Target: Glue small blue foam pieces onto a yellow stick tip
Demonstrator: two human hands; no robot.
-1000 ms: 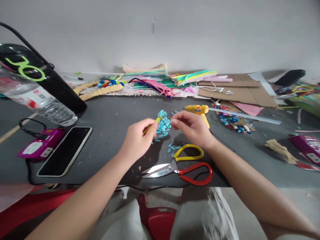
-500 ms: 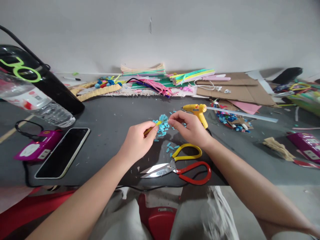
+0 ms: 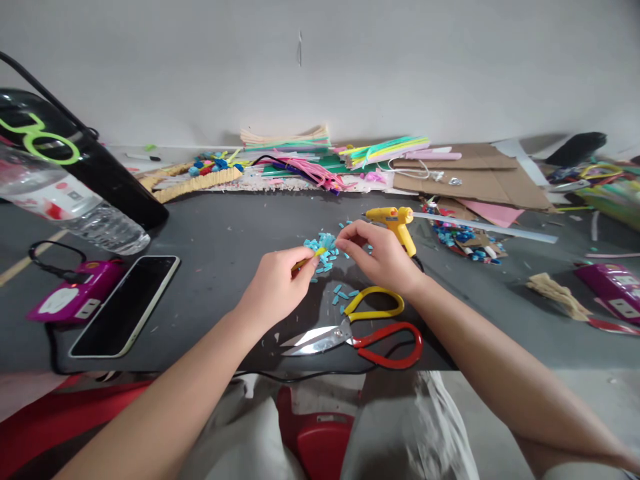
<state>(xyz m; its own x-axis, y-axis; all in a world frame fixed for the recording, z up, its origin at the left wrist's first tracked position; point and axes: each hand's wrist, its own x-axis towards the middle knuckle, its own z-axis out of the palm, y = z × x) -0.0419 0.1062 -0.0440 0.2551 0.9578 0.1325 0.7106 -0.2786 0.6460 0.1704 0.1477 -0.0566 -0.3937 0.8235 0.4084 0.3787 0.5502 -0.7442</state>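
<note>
My left hand pinches a thin yellow stick, whose far end meets a cluster of light blue pieces. Just right of that cluster, my right hand has thumb and forefinger closed together; whatever is between them is too small to make out. Small blue cut pieces lie loose on the dark table beneath both hands. Several more lie near the scissors, which rest with blades apart, one handle yellow and one red. Behind my right hand lies a yellow glue gun with a long clear glue stick.
At left are a phone, a purple power socket, a water bottle and a black cylinder. Pipe cleaners and cardboard line the wall. Blue scraps and a second purple socket are at right.
My left hand has shifted very slightly to the right, and the yellow stick's tip sits a little lower against the blue cluster. My right hand stays almost in place.
</note>
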